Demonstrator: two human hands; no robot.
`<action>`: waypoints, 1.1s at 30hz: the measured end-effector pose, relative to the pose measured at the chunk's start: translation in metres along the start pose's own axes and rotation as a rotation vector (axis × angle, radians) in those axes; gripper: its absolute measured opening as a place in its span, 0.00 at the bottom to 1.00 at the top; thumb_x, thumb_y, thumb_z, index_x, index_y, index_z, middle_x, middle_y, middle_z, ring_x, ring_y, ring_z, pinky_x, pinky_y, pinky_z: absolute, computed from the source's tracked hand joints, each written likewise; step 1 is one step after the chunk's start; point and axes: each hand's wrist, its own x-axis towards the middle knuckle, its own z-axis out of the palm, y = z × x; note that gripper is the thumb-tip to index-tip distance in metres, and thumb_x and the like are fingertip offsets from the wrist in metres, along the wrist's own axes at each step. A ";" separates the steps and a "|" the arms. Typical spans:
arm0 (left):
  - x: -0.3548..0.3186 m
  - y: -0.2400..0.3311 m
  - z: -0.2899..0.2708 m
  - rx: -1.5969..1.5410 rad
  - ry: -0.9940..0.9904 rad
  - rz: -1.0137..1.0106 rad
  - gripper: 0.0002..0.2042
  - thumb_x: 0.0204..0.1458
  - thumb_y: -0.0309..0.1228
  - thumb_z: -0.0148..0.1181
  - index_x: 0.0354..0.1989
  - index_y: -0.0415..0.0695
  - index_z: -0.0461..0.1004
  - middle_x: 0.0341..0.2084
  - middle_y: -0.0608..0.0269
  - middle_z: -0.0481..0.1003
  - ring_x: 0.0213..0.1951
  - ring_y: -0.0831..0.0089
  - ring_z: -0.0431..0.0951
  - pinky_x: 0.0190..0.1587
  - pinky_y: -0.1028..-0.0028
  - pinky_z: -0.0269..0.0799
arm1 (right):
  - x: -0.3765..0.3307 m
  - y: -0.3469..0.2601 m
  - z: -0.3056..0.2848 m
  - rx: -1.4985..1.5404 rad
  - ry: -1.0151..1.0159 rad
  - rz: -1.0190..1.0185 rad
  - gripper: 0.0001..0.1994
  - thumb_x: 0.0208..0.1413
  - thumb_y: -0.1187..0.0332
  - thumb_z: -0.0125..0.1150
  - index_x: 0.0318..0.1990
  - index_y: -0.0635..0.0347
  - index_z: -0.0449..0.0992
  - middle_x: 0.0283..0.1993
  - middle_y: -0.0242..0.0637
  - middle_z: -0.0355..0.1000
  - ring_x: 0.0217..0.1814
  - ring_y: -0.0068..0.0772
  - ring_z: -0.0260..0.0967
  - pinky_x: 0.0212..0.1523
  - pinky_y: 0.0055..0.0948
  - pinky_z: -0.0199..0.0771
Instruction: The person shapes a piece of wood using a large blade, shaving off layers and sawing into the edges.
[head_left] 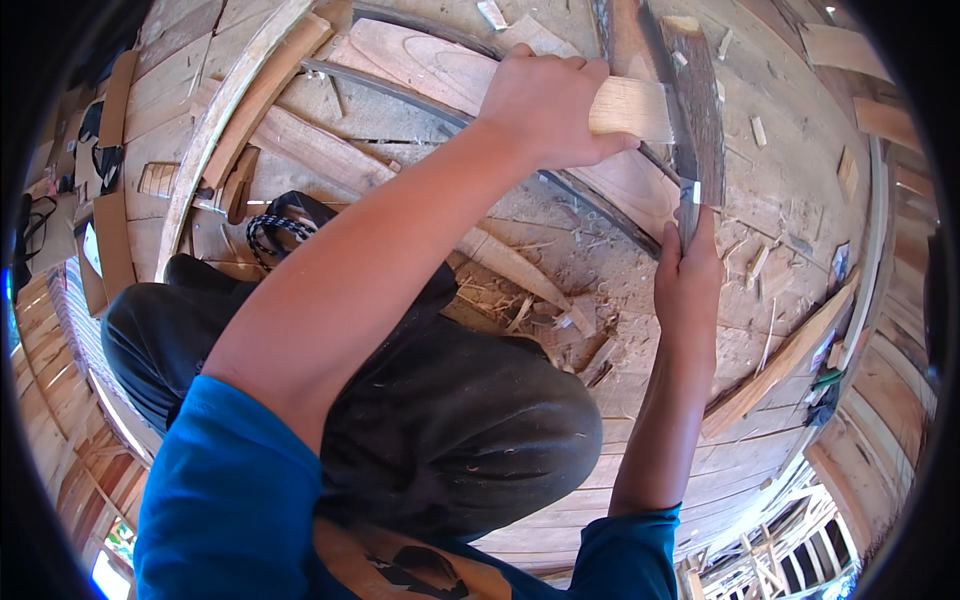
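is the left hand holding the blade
No, the left hand grips a pale wooden block, while the right hand holds the handle of the blade set against that block.

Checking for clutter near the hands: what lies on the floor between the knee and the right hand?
In the head view, wood chips and sawdust litter the plank floor between knee and right hand.

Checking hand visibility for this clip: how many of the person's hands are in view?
2. The left hand grips a pale wood block near the top centre; the right hand holds the handle of a long blade just below and to its right.
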 end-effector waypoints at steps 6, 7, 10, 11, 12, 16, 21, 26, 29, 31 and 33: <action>-0.003 -0.003 -0.006 0.030 -0.036 -0.004 0.31 0.44 0.60 0.62 0.45 0.45 0.75 0.33 0.58 0.80 0.38 0.61 0.81 0.46 0.63 0.67 | -0.071 0.011 -0.026 0.035 -0.078 0.120 0.11 0.66 0.69 0.49 0.52 0.62 0.65 0.24 0.58 0.70 0.28 0.59 0.74 0.23 0.49 0.63; -0.005 -0.003 -0.006 0.041 -0.028 0.013 0.31 0.44 0.60 0.62 0.45 0.45 0.75 0.33 0.58 0.80 0.38 0.61 0.81 0.46 0.63 0.67 | -0.078 0.014 -0.025 0.051 -0.066 0.106 0.11 0.66 0.69 0.49 0.53 0.62 0.65 0.24 0.57 0.70 0.27 0.58 0.74 0.22 0.48 0.63; -0.007 -0.005 0.003 0.048 0.034 0.033 0.31 0.44 0.61 0.62 0.45 0.46 0.75 0.32 0.58 0.80 0.36 0.61 0.81 0.45 0.63 0.67 | -0.046 -0.003 -0.021 0.075 -0.097 0.200 0.13 0.65 0.68 0.51 0.52 0.65 0.67 0.36 0.57 0.75 0.39 0.60 0.75 0.36 0.43 0.72; -0.007 -0.001 0.004 0.037 0.017 0.021 0.31 0.44 0.61 0.62 0.45 0.46 0.75 0.32 0.58 0.80 0.36 0.61 0.81 0.46 0.62 0.67 | -0.024 -0.001 -0.011 0.049 -0.074 0.133 0.13 0.65 0.68 0.51 0.53 0.65 0.67 0.35 0.58 0.73 0.37 0.60 0.74 0.35 0.45 0.71; -0.005 -0.001 0.001 0.031 0.007 0.005 0.31 0.44 0.61 0.61 0.46 0.46 0.75 0.32 0.58 0.80 0.36 0.61 0.81 0.46 0.62 0.67 | -0.007 -0.001 -0.005 0.023 -0.049 0.057 0.13 0.65 0.68 0.50 0.53 0.66 0.66 0.33 0.59 0.72 0.35 0.60 0.73 0.33 0.46 0.69; -0.003 -0.006 0.001 0.038 0.007 -0.002 0.31 0.44 0.61 0.61 0.45 0.46 0.75 0.31 0.57 0.80 0.36 0.61 0.81 0.46 0.62 0.67 | -0.025 0.006 -0.014 0.012 -0.067 0.047 0.13 0.65 0.70 0.49 0.54 0.63 0.64 0.26 0.58 0.70 0.30 0.64 0.71 0.26 0.51 0.64; -0.004 -0.005 -0.005 0.053 -0.024 0.014 0.31 0.44 0.62 0.61 0.43 0.45 0.75 0.31 0.57 0.80 0.36 0.61 0.81 0.45 0.61 0.67 | -0.070 0.010 -0.029 0.004 -0.076 0.130 0.11 0.66 0.69 0.48 0.53 0.60 0.66 0.22 0.54 0.70 0.24 0.59 0.72 0.21 0.49 0.61; -0.003 -0.001 -0.001 0.041 -0.004 0.000 0.30 0.44 0.61 0.61 0.43 0.45 0.74 0.33 0.58 0.80 0.35 0.61 0.81 0.45 0.61 0.67 | 0.004 0.001 -0.005 0.012 -0.007 -0.051 0.10 0.65 0.69 0.49 0.50 0.60 0.65 0.25 0.58 0.69 0.28 0.63 0.71 0.26 0.51 0.63; -0.001 -0.007 -0.002 0.043 0.001 0.068 0.31 0.44 0.61 0.60 0.43 0.45 0.74 0.32 0.58 0.80 0.35 0.61 0.81 0.44 0.61 0.67 | -0.025 0.008 -0.013 0.019 -0.047 -0.002 0.11 0.65 0.69 0.49 0.52 0.61 0.65 0.26 0.58 0.70 0.30 0.65 0.71 0.26 0.52 0.63; -0.011 -0.013 -0.001 0.052 0.060 0.234 0.31 0.44 0.62 0.60 0.43 0.45 0.74 0.31 0.59 0.79 0.35 0.61 0.80 0.44 0.61 0.67 | -0.056 0.010 -0.017 0.099 -0.107 0.055 0.12 0.65 0.69 0.49 0.52 0.62 0.64 0.27 0.59 0.70 0.31 0.66 0.71 0.27 0.52 0.64; -0.008 -0.007 0.000 0.045 0.034 0.127 0.31 0.44 0.62 0.60 0.43 0.45 0.74 0.31 0.59 0.79 0.34 0.61 0.80 0.43 0.61 0.66 | -0.042 0.001 -0.014 0.079 -0.078 0.071 0.12 0.65 0.69 0.49 0.53 0.62 0.65 0.27 0.59 0.71 0.32 0.66 0.71 0.27 0.52 0.64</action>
